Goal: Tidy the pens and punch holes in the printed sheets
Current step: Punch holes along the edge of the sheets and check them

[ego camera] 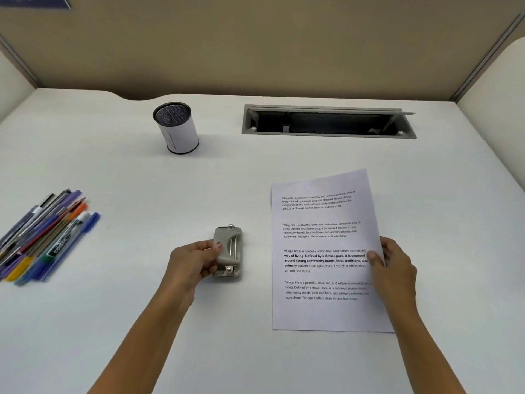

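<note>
A grey metal hole punch (230,251) stands on the white desk near the middle, and my left hand (193,265) grips its left side. To its right lie the printed sheets (324,251), white paper with four blocks of text. My right hand (393,268) pinches their right edge, thumb on top. Several pens and markers (42,237) lie in a loose heap at the far left. A black mesh pen cup (176,127) wrapped in white paper stands upright at the back, with nothing showing inside.
An open cable hatch (326,122) is sunk into the desk (142,194) at the back right. Beige partition walls (255,46) close off the desk behind and on both sides.
</note>
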Available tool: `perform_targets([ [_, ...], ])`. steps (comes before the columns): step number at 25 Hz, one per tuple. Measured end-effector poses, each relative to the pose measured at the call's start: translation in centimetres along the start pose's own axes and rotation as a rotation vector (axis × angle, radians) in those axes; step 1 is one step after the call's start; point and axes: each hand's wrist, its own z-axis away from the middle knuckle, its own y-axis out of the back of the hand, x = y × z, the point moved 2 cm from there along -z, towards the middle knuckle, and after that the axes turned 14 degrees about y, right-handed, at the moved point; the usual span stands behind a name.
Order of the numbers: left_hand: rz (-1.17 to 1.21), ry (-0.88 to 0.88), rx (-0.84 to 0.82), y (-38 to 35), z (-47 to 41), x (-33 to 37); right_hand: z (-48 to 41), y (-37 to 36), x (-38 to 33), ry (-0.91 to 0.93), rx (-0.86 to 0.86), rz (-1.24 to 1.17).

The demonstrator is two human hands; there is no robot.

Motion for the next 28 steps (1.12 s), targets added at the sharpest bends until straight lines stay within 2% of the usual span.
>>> perform_targets([
  [6,-0.023,-0.066,0.072,0.3,0.5,-1.4,0.8,0.1,-0.2,-0.023,-0.017,-0.023],
  [13,-0.206,-0.157,0.193,0.9,0.4,-1.2,1.3,0.0,0.1,-0.083,-0.042,-0.127],
  [20,-0.290,-0.145,0.154,0.9,0.1,-0.4,1.9,-1.7,-0.1,-0.125,-0.135,-0.329],
  [28,-0.173,-0.107,0.132,0.9,-0.4,-0.8,2.4,-3.5,-1.8,-0.030,-0.150,-0.171],
])
